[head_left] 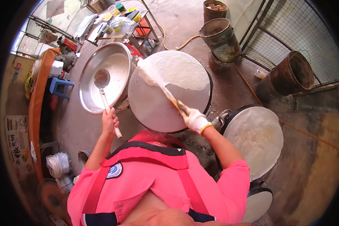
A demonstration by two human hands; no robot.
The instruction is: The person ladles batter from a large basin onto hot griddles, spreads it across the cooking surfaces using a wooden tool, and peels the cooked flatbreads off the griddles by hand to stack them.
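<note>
A person in a pink top is working between a batter basin and a hot-plate-style round griddle (pixel 150 107), both lying just beyond the hands. The left hand (pixel 109 121) is closing its fingers around the pale handle of a ladle (pixel 104 99), whose round bowl is hanging ahead of that hand, inside the wide metal basin (pixel 87 104); whether the bowl is touching the white batter (pixel 116 73) there, one cannot tell. The right hand (pixel 196 119), wearing a white glove with a yellow edge, is wrapping its fingers around the wooden handle of a spreader (pixel 164 90). The tool's blurred, white-coated head is reaching forward and left of that hand, to the griddle's far left edge. A white layer (pixel 182 71) is covering the griddle's far part beyond the right hand, while the grey surface nearer both hands is showing bare. To the right of the gloved hand, a pale round sheet (pixel 254 143) is lying over a second round plate. Well beyond the right hand, rusty drums (pixel 221 40) are standing near a mesh fence (pixel 286 28); well left of the left hand, a blue stool (pixel 60 87) is sitting on the floor.
</note>
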